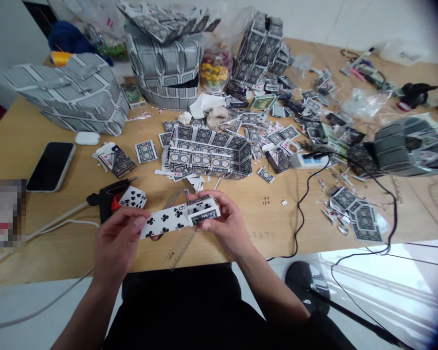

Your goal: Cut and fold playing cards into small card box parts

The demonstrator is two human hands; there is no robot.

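Note:
My left hand [117,241] pinches the left end of a clubs playing card [164,221] held face up above the table's front edge. My right hand [224,223] grips the card's right end, where a small folded piece of patterned card back [203,215] is pressed against it under my thumb and fingers. A clear ruler [180,250] lies on the wooden table [277,214] just below the card. A black glue gun [105,199] rests beside my left hand, with a spade card [132,198] leaning on it.
An open box built of cards [208,155] sits behind my hands. Larger card structures [73,92] stand at the back left and centre [164,63]. A phone [51,166] lies left. Loose cards and scraps [357,214] and a black cable [302,204] spread right.

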